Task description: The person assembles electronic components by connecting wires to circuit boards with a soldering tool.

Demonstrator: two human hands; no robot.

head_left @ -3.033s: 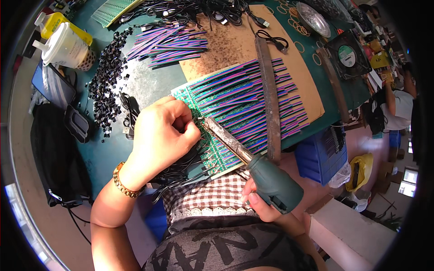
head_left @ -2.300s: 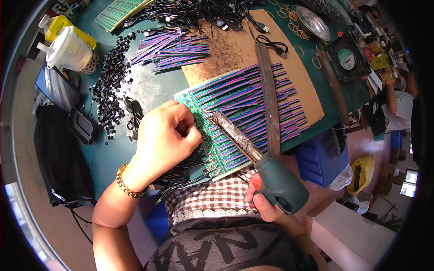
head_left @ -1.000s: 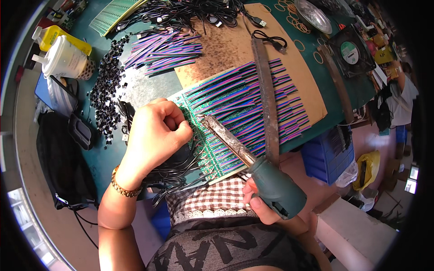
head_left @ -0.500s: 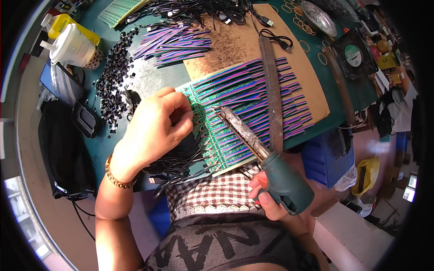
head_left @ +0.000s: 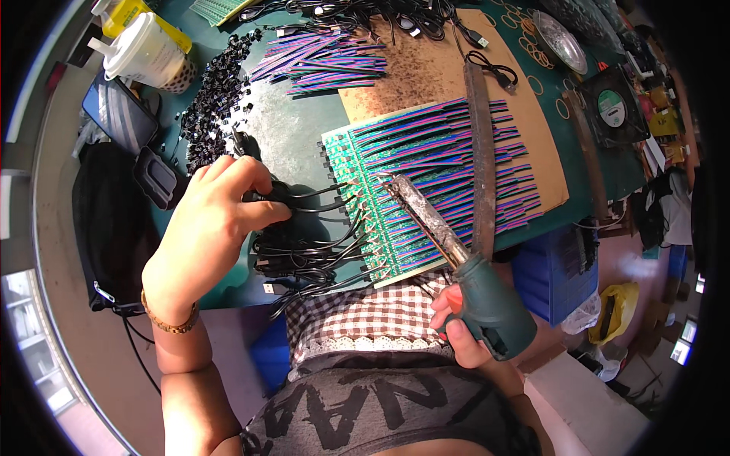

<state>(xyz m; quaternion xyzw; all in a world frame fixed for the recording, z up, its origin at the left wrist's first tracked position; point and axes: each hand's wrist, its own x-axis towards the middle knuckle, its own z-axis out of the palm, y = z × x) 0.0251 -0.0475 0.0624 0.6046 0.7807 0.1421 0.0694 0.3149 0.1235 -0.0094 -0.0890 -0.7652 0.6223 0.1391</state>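
Note:
My right hand (head_left: 465, 342) grips a dark green soldering gun (head_left: 498, 311) with a red trigger. Its tip rests at or just above a panel of green circuit boards (head_left: 353, 163), where striped flat wires begin. The overlap hides whether they touch. Black USB cables (head_left: 304, 254) run from the panel's left edge, with bared ends on the pads of the nearer boards. Beside that edge, my left hand (head_left: 217, 224) hovers over the cables, its thumb and forefinger apart and a black cable passing behind them. The other fingers are curled.
A metal bar (head_left: 480, 159) lies across the striped wires (head_left: 426, 163). Loose striped wires (head_left: 334, 64), small black parts (head_left: 217, 95) and more cables spread at the back. A drink cup (head_left: 144, 53) and phone (head_left: 118, 114) stand left. A fan (head_left: 612, 106) sits right.
My left hand has moved left from the panel's edge, its thumb and forefinger spreading apart. More cables and boards now show there. The soldering gun keeps nearly the same place against the panel.

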